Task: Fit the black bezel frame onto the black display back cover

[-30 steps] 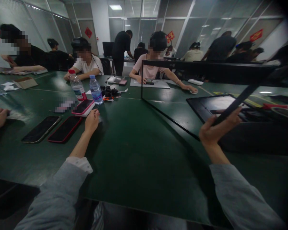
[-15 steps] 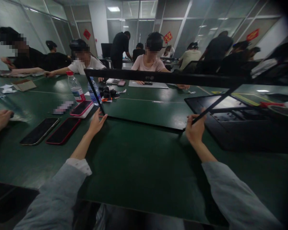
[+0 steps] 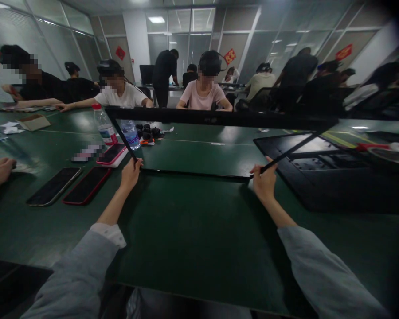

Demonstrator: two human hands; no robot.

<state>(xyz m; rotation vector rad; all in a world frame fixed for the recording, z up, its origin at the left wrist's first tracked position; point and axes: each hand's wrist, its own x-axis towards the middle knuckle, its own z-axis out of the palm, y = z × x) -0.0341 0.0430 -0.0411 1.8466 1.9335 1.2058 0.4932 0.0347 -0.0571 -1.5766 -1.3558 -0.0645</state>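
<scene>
A thin black rectangular frame [image 3: 193,117] with a small logo on its wide far bar is held tilted above the green table [image 3: 186,230]. My left hand [image 3: 130,175] is closed on its near left corner. At the near right corner, my right hand [image 3: 265,180] grips the side bar between thumb and fingers. To the right of my right hand lies a large black panel [image 3: 346,186] with cut-outs, and a dark glossy part rests at its far side.
Left of my left hand lie a red-edged phone [image 3: 86,186], a dark phone [image 3: 55,186] and a pink-edged phone [image 3: 112,154]. Two bottles [image 3: 106,128] stand behind them. Another person's hand [image 3: 0,172] rests at the far left. Several people sit or stand across the table.
The black frame has shifted slightly left and its far bar sits lower in view. My left hand has closed more around its corner. My right hand has moved slightly left.
</scene>
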